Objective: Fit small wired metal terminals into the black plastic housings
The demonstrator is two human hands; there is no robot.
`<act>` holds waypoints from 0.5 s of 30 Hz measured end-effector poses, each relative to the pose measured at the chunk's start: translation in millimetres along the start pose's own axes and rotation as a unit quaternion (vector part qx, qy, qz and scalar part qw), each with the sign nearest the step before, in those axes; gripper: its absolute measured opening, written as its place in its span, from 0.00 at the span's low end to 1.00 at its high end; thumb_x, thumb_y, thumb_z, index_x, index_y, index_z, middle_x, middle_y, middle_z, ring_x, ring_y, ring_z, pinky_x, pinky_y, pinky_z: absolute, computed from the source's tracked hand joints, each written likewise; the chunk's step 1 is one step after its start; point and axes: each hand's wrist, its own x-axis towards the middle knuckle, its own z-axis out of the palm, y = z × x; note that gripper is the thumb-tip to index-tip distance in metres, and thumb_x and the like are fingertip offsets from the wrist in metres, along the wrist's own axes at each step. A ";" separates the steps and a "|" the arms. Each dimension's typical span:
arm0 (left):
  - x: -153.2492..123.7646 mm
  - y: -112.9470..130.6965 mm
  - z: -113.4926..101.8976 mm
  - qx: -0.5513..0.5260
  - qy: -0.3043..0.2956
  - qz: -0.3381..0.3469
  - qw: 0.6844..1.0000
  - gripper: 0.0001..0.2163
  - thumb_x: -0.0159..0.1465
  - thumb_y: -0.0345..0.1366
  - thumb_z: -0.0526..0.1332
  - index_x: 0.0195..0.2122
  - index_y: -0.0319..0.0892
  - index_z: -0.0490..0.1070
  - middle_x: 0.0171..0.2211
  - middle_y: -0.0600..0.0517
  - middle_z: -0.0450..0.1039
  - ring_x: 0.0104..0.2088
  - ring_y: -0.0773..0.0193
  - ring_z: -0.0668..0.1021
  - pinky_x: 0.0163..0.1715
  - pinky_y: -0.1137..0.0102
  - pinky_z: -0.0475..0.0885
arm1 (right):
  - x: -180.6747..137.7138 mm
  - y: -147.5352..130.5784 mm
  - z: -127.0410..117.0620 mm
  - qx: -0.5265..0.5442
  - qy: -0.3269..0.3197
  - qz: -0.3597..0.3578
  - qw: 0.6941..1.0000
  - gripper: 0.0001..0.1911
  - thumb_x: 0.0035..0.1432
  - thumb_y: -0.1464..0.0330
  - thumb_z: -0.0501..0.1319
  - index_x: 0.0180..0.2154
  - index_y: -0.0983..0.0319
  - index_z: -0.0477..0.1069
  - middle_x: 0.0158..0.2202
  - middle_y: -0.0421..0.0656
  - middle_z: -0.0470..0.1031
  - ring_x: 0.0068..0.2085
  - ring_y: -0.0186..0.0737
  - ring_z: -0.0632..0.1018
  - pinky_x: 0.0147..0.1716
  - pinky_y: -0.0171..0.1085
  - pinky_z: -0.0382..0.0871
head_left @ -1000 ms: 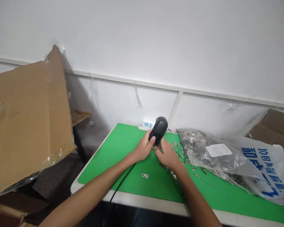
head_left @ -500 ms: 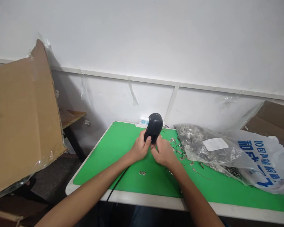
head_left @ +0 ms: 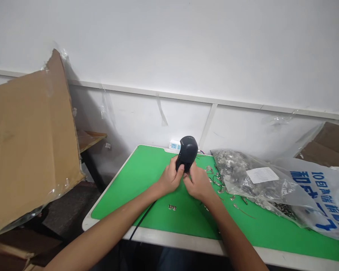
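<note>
Before a white wall (head_left: 169, 49), brown cardboard (head_left: 31, 146) rises left of a green-topped table (head_left: 147, 165), over which a person's left hand (head_left: 169, 178) has its fingers clamped on a black handheld device (head_left: 188, 148). The right hand (head_left: 199, 182) meets the device's lower end, though whether its fingers grip cannot be told; small metal pieces (head_left: 209, 169) and a clear plastic bag (head_left: 234, 171) lie farther right.

At left, a brown cardboard sheet (head_left: 34, 146) stands at a slant, partly hiding a wooden tabletop (head_left: 93, 138); a pale rail (head_left: 135, 90) crosses the white wall (head_left: 169, 49), clear tape (head_left: 162, 111) hanging from it; below, a white socket block (head_left: 174, 145); at right, brown cardboard (head_left: 329, 146) behind a white bag (head_left: 333, 195) with blue lettering
</note>
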 end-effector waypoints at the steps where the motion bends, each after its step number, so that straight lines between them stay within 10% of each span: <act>1: 0.0 0.8 0.1 0.001 -0.002 0.002 1.000 0.27 0.76 0.55 0.47 0.65 0.37 0.59 0.54 0.37 0.75 0.51 0.48 0.80 0.49 0.57 0.76 | 0.0 0.3 0.2 0.001 -0.003 0.002 1.000 0.17 0.62 0.65 0.51 0.50 0.64 0.65 0.33 0.50 0.79 0.32 0.53 0.78 0.29 0.43 0.61; 15: -6.1 11.2 0.8 0.077 -0.076 -0.051 0.993 0.29 0.74 0.50 0.49 0.68 0.34 0.55 0.52 0.33 0.77 0.47 0.43 0.82 0.48 0.49 0.78 | -7.0 28.3 17.4 0.021 -0.007 0.030 0.999 0.13 0.64 0.58 0.51 0.43 0.59 0.64 0.31 0.51 0.78 0.29 0.56 0.79 0.26 0.46 0.66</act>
